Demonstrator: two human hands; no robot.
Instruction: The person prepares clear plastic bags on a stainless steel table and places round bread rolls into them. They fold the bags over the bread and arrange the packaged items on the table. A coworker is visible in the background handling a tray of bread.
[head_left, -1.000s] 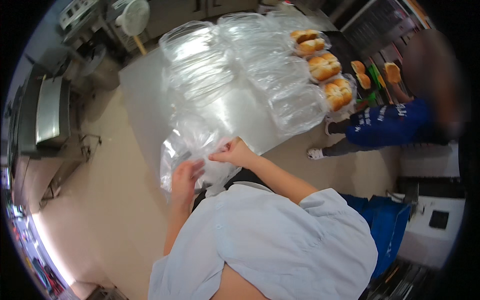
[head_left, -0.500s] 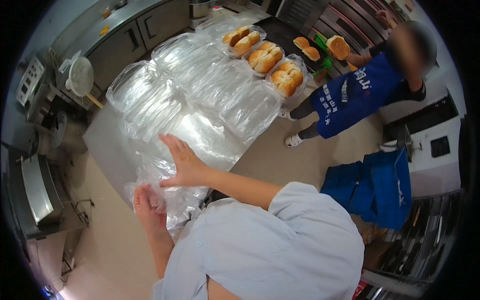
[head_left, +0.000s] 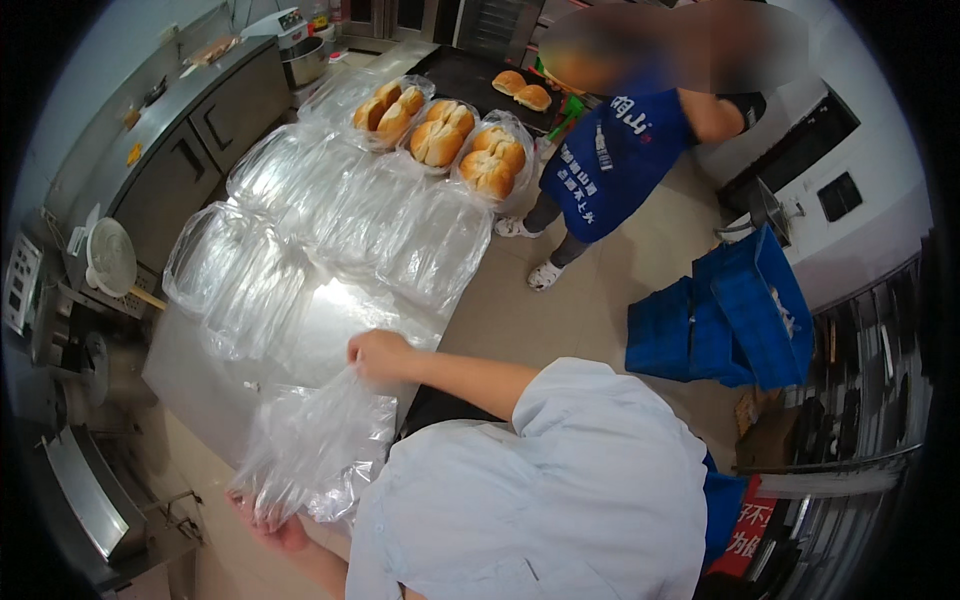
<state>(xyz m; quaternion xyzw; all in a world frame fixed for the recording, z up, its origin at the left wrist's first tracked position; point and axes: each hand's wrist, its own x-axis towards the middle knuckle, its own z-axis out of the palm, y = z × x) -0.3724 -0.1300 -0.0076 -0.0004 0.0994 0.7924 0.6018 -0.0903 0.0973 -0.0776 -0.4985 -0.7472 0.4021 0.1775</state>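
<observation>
A crumpled clear plastic bag (head_left: 312, 432) is stretched between my two hands over the near end of the steel table. My right hand (head_left: 383, 357) pinches its far upper edge, fingers closed. Nearer to me, at the table's near left edge, my left hand (head_left: 270, 528) grips the bag's lower end. Beneath it lie more flattened bags (head_left: 350, 480), partly hidden. Beyond my hands, rows of clear bags (head_left: 330, 215) cover the table (head_left: 190, 375). At the far side, bread buns (head_left: 437, 140) stand in three bags, several in each.
A black baking tray (head_left: 465, 80) holding two buns (head_left: 522, 90) lies at the table's far end. A person in a blue apron (head_left: 620, 165) stands beyond the right edge. Blue crates (head_left: 750, 310) are stacked at right. A steel counter (head_left: 190, 130) lines the left wall.
My hands have moved apart, spreading the bag between them. My right hand has gone from open to closed on it; my left has come down toward me. The view has shifted.
</observation>
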